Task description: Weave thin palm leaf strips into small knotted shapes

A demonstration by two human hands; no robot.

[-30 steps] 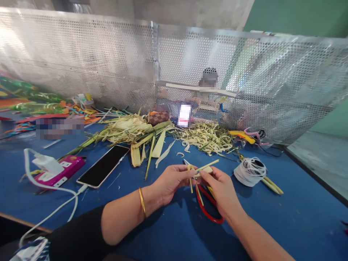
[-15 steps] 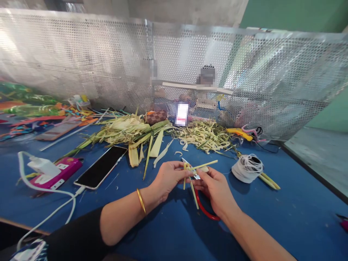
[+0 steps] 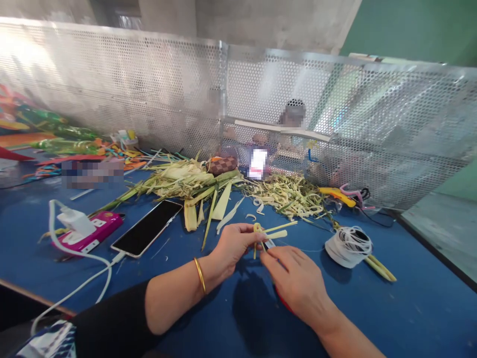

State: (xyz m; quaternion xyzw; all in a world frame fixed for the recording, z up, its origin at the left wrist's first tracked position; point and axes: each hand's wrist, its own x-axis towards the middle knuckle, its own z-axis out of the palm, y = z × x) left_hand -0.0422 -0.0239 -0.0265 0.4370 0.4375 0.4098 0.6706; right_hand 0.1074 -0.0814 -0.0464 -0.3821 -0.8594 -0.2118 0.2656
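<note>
My left hand (image 3: 233,245), with a gold bangle on the wrist, pinches a small folded knot of yellow-green palm leaf strips (image 3: 269,232) just above the blue table (image 3: 391,313). My right hand (image 3: 294,278) is closed right beside it, fingertips at the strips' lower end. A metal tip of the scissors (image 3: 270,243) shows between the two hands; the red handles are mostly hidden under my right palm.
A pile of palm leaves (image 3: 186,181) and leaf shavings (image 3: 288,195) lies beyond the hands. A phone (image 3: 147,228) on a white cable, a pink power strip (image 3: 91,228), a white cord spool (image 3: 348,244) and yellow-handled pliers (image 3: 335,195) surround them. A perforated metal screen (image 3: 149,94) backs the table.
My right hand has slid left and forward over the red scissor handles, closing in on the leaf knot. The long loose strip ends below the knot are now hidden.
</note>
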